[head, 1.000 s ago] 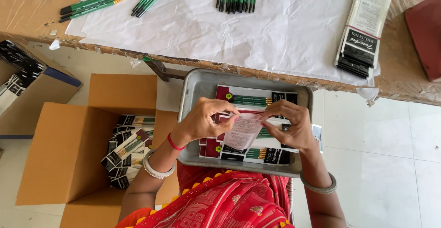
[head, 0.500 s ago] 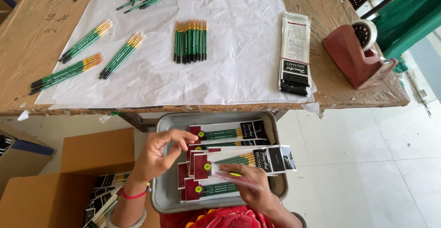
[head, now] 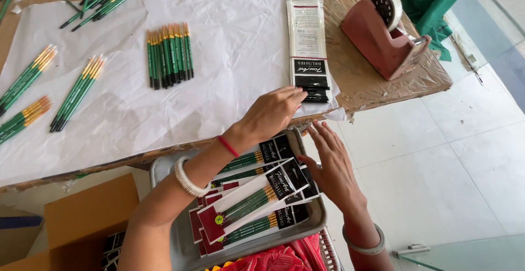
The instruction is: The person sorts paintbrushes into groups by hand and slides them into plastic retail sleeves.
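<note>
Two bare hands, both with fingers spread open. Left hand (head: 272, 111) touching far stack of clear flat plastic sleeves (head: 308, 47); right hand (head: 332, 164) beside packed green-handled brush packets (head: 253, 197) in near grey metal tray (head: 178, 247).

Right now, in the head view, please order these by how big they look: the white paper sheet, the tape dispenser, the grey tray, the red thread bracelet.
1. white paper sheet, clearly largest.
2. grey tray, partly hidden and nearer the camera.
3. tape dispenser.
4. red thread bracelet, smallest.

Long clear sleeves with black ends (head: 308, 47) lie stacked on the table; red-and-black brush packs (head: 252, 197) fill the grey tray (head: 180, 249).
</note>
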